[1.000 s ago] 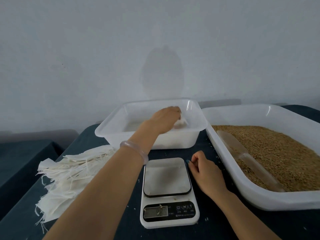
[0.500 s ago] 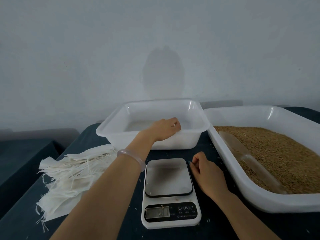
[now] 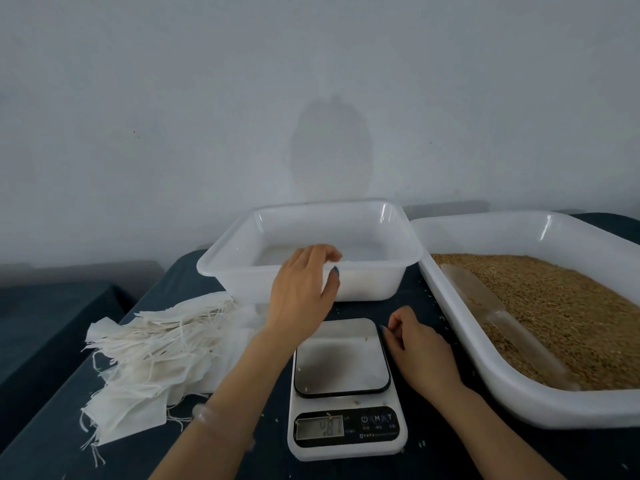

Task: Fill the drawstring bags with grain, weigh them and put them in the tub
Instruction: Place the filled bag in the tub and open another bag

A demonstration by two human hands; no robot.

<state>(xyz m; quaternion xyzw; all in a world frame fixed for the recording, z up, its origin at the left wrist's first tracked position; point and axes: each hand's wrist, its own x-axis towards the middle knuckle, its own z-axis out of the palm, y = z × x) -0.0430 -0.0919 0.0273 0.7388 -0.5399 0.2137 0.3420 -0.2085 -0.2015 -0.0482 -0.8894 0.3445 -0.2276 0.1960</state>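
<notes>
Head view: left hand (image 3: 304,289) is hovering empty and relaxed at the tub (image 3: 374,282), while right hand (image 3: 420,353) is idling, loosely curled, beside the scale (image 3: 341,358). Next is probably calling for picking one of the drawstring bags (image 3: 156,358).

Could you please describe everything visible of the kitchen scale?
The kitchen scale is white plastic, with a square metal platter edged in black and a dark panel with display and three buttons. It lies flat on the dark cloth, only stray grains on it. The right hand rests beside its right edge.

wall (image 3: 173,98): plain grey-white | table (image 3: 52,455): dark blue cloth
</notes>
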